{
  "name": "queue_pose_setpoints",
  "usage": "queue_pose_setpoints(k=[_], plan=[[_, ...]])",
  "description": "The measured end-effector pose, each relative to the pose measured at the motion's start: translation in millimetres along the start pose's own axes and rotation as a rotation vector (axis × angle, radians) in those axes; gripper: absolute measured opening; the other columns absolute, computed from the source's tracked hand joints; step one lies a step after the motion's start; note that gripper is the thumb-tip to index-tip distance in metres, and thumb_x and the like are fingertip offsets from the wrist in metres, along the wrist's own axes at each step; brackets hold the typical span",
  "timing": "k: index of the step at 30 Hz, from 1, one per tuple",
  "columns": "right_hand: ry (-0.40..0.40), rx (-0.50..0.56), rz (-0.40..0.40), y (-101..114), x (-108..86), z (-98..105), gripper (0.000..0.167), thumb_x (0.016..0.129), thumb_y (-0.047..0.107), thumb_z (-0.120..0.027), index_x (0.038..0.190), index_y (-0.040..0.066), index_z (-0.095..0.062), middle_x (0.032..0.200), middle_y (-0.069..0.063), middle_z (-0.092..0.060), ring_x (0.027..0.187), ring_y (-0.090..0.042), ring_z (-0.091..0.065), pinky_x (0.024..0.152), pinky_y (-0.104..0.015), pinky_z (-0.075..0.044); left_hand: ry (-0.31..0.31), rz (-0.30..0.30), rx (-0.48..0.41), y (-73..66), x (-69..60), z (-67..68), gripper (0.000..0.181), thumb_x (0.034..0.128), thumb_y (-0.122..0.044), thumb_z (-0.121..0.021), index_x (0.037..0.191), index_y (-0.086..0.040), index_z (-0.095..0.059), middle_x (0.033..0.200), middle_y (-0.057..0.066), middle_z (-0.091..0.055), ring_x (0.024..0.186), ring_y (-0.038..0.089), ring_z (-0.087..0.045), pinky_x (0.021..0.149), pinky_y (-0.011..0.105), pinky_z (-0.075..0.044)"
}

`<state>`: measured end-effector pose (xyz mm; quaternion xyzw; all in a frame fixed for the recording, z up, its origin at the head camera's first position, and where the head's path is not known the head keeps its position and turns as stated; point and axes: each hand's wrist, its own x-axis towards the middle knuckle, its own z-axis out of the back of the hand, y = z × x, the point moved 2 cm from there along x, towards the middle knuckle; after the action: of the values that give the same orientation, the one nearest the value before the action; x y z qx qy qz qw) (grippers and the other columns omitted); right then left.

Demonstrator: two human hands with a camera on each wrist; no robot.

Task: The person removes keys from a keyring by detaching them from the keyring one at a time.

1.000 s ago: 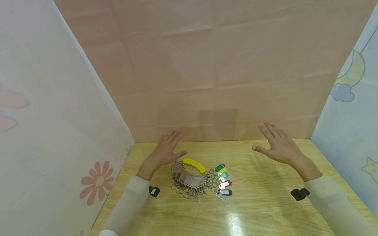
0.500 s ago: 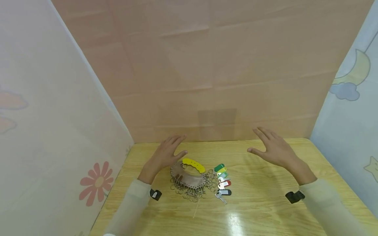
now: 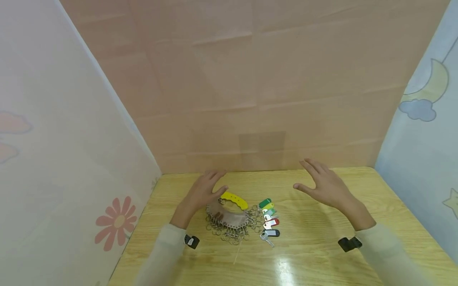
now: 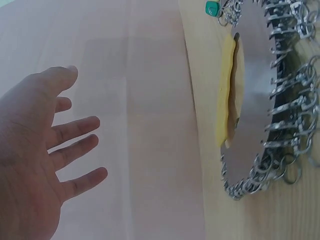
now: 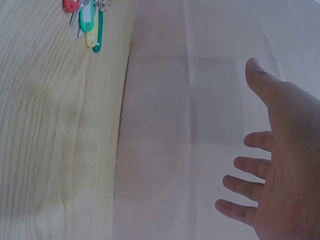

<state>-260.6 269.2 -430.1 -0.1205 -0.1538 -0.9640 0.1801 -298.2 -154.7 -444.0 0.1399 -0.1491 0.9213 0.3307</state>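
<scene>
A curved metal plate [image 3: 229, 217] with a yellow handle [image 3: 234, 199] and many small clips and rings lies on the table. Touching its right side are keys with coloured tags, among them a green tag [image 3: 265, 203], a red tag [image 3: 274, 222] and a black tag [image 3: 273, 232]. My left hand [image 3: 201, 193] hovers by the plate's upper left, fingers spread, holding nothing; the left wrist view shows this hand [image 4: 30, 145] beside the yellow handle [image 4: 227, 92]. Well right of the tags, my right hand [image 3: 328, 187] is raised and empty, its fingers [image 5: 245, 186] apart.
The wooden table [image 3: 307, 254] meets a pinkish-tan cloth backdrop [image 3: 214, 99] at its far edge. Pale patterned sheets stand at the left [image 3: 71, 119] and right [image 3: 411, 151]. A thin pale strip [image 3: 237, 254] lies in front of the plate.
My right hand has moved left and slightly down toward the tags. My left hand has lowered a little, staying near the plate. The plate and keys lie as before.
</scene>
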Motion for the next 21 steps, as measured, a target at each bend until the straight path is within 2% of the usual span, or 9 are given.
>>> queue_pose_setpoints(k=[6,11,16,21], plan=[[-0.007,0.025,-0.008,4,-6.2,-9,0.095,0.098,0.063,-0.068,0.167,0.008,-0.032,0.170,-0.023,-0.034,0.150,-0.054,-0.036,0.116,-0.075,-0.033,0.004,-0.004,-0.029,-5.6,-3.0,-11.2,0.058,0.1075,-0.040,-0.065,0.158,-0.014,-0.051,0.150,0.008,-0.061,0.141,0.030,-0.056,0.116,0.055,-0.047],[-0.022,0.047,-0.005,8,-8.9,-12,0.092,0.099,0.060,-0.069,0.165,0.006,-0.035,0.168,-0.023,-0.036,0.149,-0.054,-0.038,0.116,-0.075,-0.033,-0.002,0.004,-0.046,-9.3,-6.9,-19.4,0.056,0.1072,-0.037,-0.066,0.157,-0.016,-0.051,0.142,0.005,-0.066,0.135,0.028,-0.060,0.111,0.052,-0.051],[-0.038,0.080,-0.021,10,-13.0,-17,0.088,0.099,0.056,-0.070,0.164,0.005,-0.038,0.168,-0.022,-0.039,0.148,-0.053,-0.040,0.114,-0.073,-0.036,-0.005,-0.017,-0.053,-13.8,-12.7,-30.6,0.056,0.1072,-0.034,-0.067,0.157,-0.016,-0.051,0.133,0.006,-0.069,0.127,0.026,-0.064,0.106,0.049,-0.054],[-0.042,0.108,-0.026,11,-16.9,-27,0.085,0.101,0.054,-0.070,0.163,0.005,-0.039,0.166,-0.023,-0.041,0.147,-0.052,-0.041,0.113,-0.074,-0.037,-0.031,-0.012,-0.084,-17.0,-18.2,-40.2,0.053,0.1058,-0.030,-0.069,0.155,-0.017,-0.054,0.128,0.005,-0.071,0.125,0.025,-0.065,0.102,0.048,-0.056]])
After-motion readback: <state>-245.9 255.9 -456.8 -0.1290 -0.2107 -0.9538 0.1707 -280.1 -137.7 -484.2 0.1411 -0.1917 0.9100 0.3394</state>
